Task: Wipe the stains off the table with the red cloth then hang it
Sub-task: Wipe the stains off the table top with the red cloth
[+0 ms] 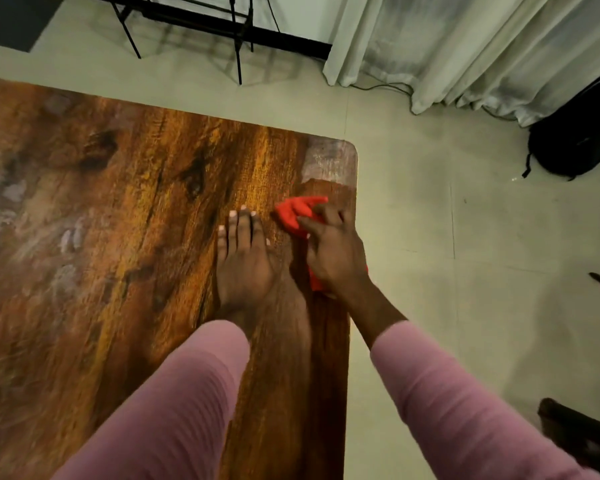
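The red cloth [297, 213] lies bunched on the wooden table [118, 237] near its right edge. My right hand [333, 251] presses down on the cloth with spread fingers, and red fabric shows ahead of the fingers and under the wrist. Flat on the wood just left of the cloth rests my left hand [244, 258], fingers straight and together. A whitish stain [329, 161] covers the table's far right corner. More pale smears [66, 237] mark the left side of the tabletop.
Pale tiled floor [465, 271] lies to the right of the table. A black metal stand [236, 36] is beyond the far edge, white curtains [465, 46] at the back right. A black bag [579, 133] sits on the floor by the curtain.
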Motion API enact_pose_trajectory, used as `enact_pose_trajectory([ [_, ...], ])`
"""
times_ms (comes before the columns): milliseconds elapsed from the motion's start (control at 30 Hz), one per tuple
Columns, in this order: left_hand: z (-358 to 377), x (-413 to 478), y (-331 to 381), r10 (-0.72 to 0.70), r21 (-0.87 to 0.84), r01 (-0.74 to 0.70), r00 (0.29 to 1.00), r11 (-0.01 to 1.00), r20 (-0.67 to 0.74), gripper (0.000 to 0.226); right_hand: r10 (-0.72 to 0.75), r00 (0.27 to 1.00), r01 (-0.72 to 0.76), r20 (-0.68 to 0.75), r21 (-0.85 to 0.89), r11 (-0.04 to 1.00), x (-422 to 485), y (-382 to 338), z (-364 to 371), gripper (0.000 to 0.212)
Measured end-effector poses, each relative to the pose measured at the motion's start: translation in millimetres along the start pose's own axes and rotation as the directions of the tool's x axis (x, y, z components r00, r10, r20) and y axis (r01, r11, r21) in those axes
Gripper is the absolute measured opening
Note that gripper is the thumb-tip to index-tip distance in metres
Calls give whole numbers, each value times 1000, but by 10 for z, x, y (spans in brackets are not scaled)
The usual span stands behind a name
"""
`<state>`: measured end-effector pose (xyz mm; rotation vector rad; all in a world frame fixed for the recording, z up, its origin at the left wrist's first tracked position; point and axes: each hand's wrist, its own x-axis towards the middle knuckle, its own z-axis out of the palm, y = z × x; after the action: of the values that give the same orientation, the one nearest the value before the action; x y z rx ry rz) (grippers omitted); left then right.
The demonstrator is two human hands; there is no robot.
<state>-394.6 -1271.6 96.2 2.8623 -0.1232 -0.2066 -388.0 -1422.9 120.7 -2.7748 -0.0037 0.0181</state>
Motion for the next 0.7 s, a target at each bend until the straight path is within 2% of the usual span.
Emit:
enact_pose_trajectory([
  [67,55,89,21,-28,14,28,1000,1000,9,57,-56,998,56,15,-25,998,-189,136,-13,43],
  [100,79,77,9,-32,27,31,999,999,4,56,-35,999,35,3,-39,999,-228,204,-37,42],
  [267,93,40,7,-9,61,10,1000,998,-19,57,241,964,-247,-114,-38,968,344,382,-155,41],
  [367,110,57,12,-21,58,22,1000,998,-22,57,306,940,-312,-151,-20,950,808,265,-149,40],
  [467,136,61,4,-23,58,26,998,998,-50,56,225,966,-228,-128,-6,974,893,22,-44,42],
  [600,135,63,5,-11,63,13,999,998,-38,57,-44,999,44,-30,6,999,506,-17,39,44],
  [667,121,65,3,-7,52,9,999,999,-39,56,-78,997,78,-11,3,997,358,132,-11,43],
  [700,120,67,3,-7,49,9,999,999,-45,56,-49,998,49,-28,-12,999,331,215,-38,42],
])
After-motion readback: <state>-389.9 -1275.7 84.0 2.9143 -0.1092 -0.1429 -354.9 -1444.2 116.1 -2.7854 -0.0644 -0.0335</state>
